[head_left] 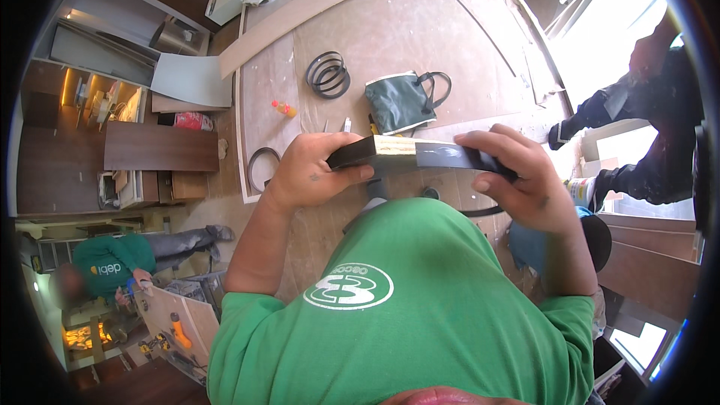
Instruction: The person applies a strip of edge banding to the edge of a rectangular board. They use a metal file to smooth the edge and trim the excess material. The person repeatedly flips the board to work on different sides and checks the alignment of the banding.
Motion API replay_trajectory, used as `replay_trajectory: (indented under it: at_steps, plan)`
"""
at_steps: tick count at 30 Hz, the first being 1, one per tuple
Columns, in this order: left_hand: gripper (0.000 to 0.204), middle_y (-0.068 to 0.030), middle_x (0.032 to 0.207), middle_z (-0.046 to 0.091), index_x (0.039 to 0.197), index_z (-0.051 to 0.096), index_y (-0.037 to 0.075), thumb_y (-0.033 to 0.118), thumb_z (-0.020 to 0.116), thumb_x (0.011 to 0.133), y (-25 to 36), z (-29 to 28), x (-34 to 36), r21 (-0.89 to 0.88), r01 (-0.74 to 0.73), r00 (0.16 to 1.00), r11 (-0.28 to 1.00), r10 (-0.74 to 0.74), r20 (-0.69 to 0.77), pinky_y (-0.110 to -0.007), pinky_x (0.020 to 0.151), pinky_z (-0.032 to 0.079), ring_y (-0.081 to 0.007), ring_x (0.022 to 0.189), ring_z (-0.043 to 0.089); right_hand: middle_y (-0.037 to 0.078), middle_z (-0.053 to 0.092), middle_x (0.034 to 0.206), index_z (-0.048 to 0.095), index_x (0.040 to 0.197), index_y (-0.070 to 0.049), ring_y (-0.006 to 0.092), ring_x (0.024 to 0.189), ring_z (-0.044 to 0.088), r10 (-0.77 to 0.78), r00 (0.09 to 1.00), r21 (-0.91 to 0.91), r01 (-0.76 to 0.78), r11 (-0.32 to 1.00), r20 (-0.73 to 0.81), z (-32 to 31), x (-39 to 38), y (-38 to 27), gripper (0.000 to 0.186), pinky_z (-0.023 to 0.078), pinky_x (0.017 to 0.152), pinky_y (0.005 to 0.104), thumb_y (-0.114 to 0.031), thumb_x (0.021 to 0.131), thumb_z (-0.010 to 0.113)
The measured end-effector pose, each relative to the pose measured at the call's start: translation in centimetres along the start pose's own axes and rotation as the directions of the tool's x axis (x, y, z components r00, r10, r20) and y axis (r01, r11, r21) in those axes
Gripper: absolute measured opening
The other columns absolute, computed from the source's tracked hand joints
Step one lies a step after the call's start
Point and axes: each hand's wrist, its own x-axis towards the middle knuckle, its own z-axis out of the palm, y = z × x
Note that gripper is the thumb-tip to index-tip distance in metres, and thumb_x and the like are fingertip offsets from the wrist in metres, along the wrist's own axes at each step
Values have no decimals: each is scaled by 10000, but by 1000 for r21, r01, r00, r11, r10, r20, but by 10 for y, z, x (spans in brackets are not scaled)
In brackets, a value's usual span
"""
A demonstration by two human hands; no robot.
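Observation:
Across the middle of the head view, in front of my green shirt, I hold a narrow board point(394, 146) with a pale core showing on its edge. My left hand point(313, 174) is closed on its dark end, thumb underneath. A dark, glossy edging strip point(450, 154) lies along the right part of that edge, and my right hand point(517, 176) grips strip and board with fingers over the top and thumb below. Just beyond the board are a green bag point(394, 101) with black handles, a coil of dark strip point(327, 75) and a small orange bottle point(283, 109).
A large pale sheet point(337, 15) underlies those items. Cabinets and wooden panels point(157, 146) line the left. A co-worker in green point(105, 255) holds tools at lower left. Dark-clothed legs point(637, 157) are at the right, and a person in blue point(529, 244) is low behind my right arm.

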Motion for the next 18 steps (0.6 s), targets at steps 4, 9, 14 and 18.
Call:
replay_trajectory:
  at_steps: [4, 9, 14, 18]
  plan:
    - [318, -76, 823, 729, 1068, 739, 39, 124, 851, 783, 0, -1, -2, 0, -13, 1000, 1000, 13, 26, -273, 688, 520, -128, 703, 648, 120, 640, 971, 662, 1197, 16, 220, 849, 636, 19, 1000, 100, -21, 995, 21, 19, 2, 8, 354, 506, 734, 334, 2, 851, 733]
    - [316, -89, 825, 731, 1064, 739, 36, 119, 853, 781, 2, -4, -3, -39, -19, 997, 999, 22, 67, -279, 688, 523, -133, 715, 663, 99, 650, 902, 703, 1170, 21, 189, 798, 627, 15, 1000, 195, -12, 981, -13, 30, 6, 16, 341, 492, 694, 319, -19, 836, 764]
    - [308, -96, 816, 727, 1055, 735, 21, 118, 849, 785, 1, -4, -3, -71, -41, 995, 997, 47, 85, -285, 675, 522, -136, 713, 666, 92, 633, 858, 714, 1188, 25, 170, 768, 592, -1, 1000, 248, 8, 969, -29, 38, 11, 19, 367, 462, 677, 306, -43, 834, 782]
    - [294, -93, 809, 724, 1047, 736, 25, 110, 842, 786, 4, -6, -2, -46, -46, 994, 998, 50, 98, -287, 669, 521, -140, 702, 661, 89, 632, 864, 710, 1203, 19, 163, 768, 590, 2, 1000, 253, 1, 967, -9, 40, 12, 22, 367, 464, 672, 303, -43, 847, 775]
